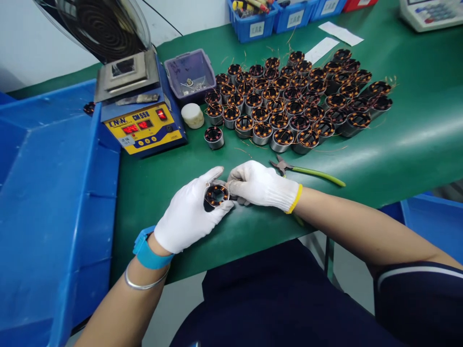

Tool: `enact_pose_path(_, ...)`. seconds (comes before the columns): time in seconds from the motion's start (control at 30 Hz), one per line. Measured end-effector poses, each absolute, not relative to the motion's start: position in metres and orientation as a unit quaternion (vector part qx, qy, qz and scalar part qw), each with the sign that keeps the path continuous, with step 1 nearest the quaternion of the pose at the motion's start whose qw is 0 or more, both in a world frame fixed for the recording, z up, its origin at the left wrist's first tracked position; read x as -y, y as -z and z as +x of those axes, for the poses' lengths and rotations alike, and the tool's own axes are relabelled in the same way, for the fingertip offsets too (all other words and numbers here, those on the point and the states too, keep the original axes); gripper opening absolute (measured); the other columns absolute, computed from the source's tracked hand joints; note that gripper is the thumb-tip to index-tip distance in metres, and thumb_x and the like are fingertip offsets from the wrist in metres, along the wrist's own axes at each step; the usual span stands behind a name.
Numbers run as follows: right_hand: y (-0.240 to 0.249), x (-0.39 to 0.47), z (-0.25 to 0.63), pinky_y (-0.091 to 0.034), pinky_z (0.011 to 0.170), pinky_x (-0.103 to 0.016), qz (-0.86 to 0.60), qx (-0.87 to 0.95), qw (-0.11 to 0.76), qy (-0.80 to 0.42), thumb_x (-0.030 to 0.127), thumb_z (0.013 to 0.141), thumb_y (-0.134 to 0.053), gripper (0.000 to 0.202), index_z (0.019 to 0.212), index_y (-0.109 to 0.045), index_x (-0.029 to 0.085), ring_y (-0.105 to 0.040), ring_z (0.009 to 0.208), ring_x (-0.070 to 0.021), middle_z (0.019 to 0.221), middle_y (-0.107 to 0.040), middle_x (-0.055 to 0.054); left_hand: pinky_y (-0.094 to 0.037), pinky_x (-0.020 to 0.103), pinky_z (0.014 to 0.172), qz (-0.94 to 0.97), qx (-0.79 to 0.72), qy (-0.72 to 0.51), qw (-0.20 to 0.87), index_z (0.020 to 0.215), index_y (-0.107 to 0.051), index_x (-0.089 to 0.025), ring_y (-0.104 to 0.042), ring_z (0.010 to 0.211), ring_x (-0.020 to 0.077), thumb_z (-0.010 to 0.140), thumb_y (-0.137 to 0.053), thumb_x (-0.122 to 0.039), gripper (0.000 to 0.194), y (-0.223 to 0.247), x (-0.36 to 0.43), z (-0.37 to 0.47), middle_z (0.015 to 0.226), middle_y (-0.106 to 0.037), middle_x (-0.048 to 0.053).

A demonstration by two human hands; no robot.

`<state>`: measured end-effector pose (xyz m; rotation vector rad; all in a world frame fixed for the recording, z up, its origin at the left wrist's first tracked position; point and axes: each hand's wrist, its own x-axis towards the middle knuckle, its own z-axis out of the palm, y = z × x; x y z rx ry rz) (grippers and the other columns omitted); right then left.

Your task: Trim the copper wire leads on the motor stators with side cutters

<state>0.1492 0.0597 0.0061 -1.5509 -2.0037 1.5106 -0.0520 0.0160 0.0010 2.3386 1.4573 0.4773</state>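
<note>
My left hand (191,209), in a white glove, is wrapped round a motor stator (217,194), a short metal ring with a black inside and orange copper coils. The stator's open end faces up towards me. My right hand (255,185), also in a white glove with a yellow cuff, touches the right side of the stator with its fingers pinched together; what lies between those fingertips is too small to make out. Cutting pliers (311,174) with green handles lie on the green table just beyond my right hand.
Several stators (278,120) with loose copper wires stand grouped at the back. A blue-yellow soldering pot (144,130), a purple tray (190,72) and a round white block (192,115) are at back left; a blue bin (79,193) stands left. Blue boxes (253,26) line the back.
</note>
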Motion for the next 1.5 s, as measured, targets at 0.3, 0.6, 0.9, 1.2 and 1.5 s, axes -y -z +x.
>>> enact_pose_path(0.3, -0.002, -0.055, 0.157, -0.040, 0.047, -0.021, -0.511, 0.672, 0.105, -0.525, 0.035, 0.083, -0.060, 0.019, 0.073, -0.065, 0.020, -0.058, 0.053, -0.0122, 0.059, -0.066, 0.000, -0.054, 0.037, 0.081, 0.829, -0.473, -0.233, 0.184, 0.106, -0.060, -0.020, -0.063, 0.089, 0.0212, 0.084, -0.062, -0.028, 0.023, 0.004, -0.017, -0.041, 0.096, -0.065, 0.005)
enact_pose_path(0.6, 0.001, -0.055, 0.158, -0.044, 0.047, -0.021, -0.513, 0.656, 0.110, -0.542, 0.029, 0.084, -0.057, 0.014, 0.076, -0.064, 0.020, -0.063, 0.054, -0.0127, 0.062, -0.069, 0.000, -0.050, 0.038, 0.078, 0.809, -0.486, -0.288, 0.166, 0.094, -0.055, -0.019, -0.058, 0.085, 0.0218, 0.082, -0.058, -0.023, 0.013, 0.018, -0.016, -0.030, 0.092, -0.062, 0.006)
enact_pose_path(0.9, -0.008, -0.062, 0.162, -0.052, 0.048, -0.019, -0.472, 0.590, 0.112, -0.646, 0.026, 0.088, -0.057, 0.018, 0.074, -0.064, 0.016, -0.065, 0.050, -0.0120, 0.059, -0.068, -0.001, -0.047, 0.039, 0.075, 0.816, -0.471, -0.301, 0.148, 0.088, -0.052, -0.022, -0.054, 0.081, 0.0217, 0.082, -0.051, -0.021, 0.006, 0.022, -0.016, -0.025, 0.087, -0.058, 0.006)
enact_pose_path(1.2, -0.013, -0.073, 0.156, -0.054, 0.048, -0.018, -0.443, 0.554, 0.020, -0.704, 0.032, 0.082, -0.075, 0.025, 0.066, -0.064, 0.015, -0.063, 0.044, -0.0102, 0.054, -0.069, -0.002, -0.047, 0.039, 0.076, 0.822, -0.471, -0.286, 0.142, 0.086, -0.053, -0.022, -0.053, 0.082, 0.0223, 0.083, -0.049, -0.021, 0.004, 0.019, -0.017, -0.024, 0.087, -0.058, 0.006)
enact_pose_path(1.5, -0.007, -0.071, 0.153, -0.051, 0.044, -0.016, -0.431, 0.573, 0.043, -0.696, 0.021, 0.088, -0.060, 0.022, 0.067, -0.063, 0.016, -0.060, 0.041, -0.0089, 0.052, -0.067, 0.001, -0.053, 0.044, 0.086, 0.785, -0.518, -0.292, 0.172, 0.111, -0.050, -0.019, -0.062, 0.095, 0.0251, 0.074, -0.064, -0.027, 0.041, 0.014, -0.008, -0.022, 0.105, -0.060, 0.009)
